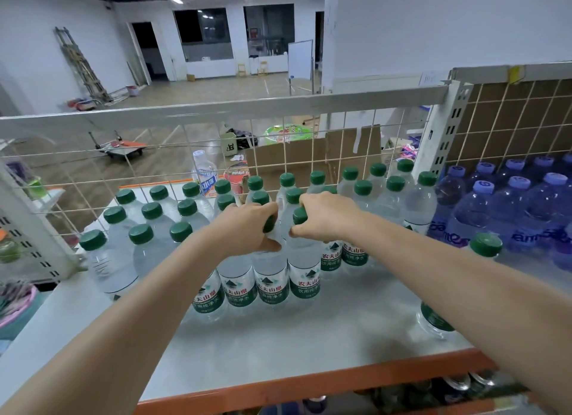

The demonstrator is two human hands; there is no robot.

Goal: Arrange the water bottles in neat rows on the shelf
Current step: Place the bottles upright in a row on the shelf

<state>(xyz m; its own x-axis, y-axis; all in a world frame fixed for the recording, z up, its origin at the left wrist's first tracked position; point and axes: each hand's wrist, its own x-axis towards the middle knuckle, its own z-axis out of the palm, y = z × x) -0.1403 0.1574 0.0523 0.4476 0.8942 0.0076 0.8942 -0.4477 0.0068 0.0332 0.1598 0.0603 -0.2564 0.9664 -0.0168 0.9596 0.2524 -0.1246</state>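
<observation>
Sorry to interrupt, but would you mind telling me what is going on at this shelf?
A person is lining up green-capped water bottles on the shelf. The left hand and the right hand each grip the top of a front-row bottle. Most stand in rows already; one green-capped bottle stands apart at the right, beside the blue-capped bottles.

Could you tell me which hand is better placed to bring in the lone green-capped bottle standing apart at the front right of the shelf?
The right hand: the lone bottle stands beside the right forearm, while the left hand is further away.
</observation>
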